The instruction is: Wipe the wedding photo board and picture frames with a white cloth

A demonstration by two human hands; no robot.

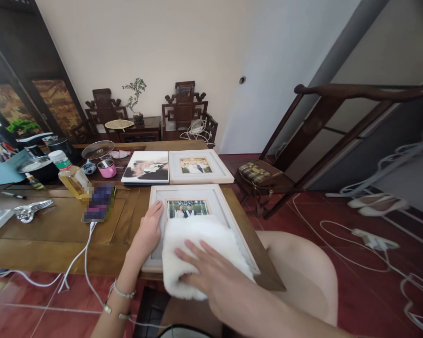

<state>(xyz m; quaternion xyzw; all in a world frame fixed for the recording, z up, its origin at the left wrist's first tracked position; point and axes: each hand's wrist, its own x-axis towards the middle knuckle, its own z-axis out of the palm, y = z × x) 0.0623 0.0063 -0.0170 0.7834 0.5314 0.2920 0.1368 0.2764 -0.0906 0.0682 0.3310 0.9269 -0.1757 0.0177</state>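
- Home, sitting-room look
- Carved wooden armchairs [185, 107], bonsai [137, 94] on side table [150, 123]
- Framed couple photo [187, 209], pink mug [107, 171]
- Pale shoes [393, 206] on red tiles [366, 305] (plaid handbag [254, 173] on a chair [314, 123], too)

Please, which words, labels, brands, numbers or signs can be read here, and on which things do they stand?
No text can be read.
Large bottle: any print is too blurred.
Small bottle: too small.
Phone: screen pixelated.
Framed photo partly under the white cloth: no lettering visible.
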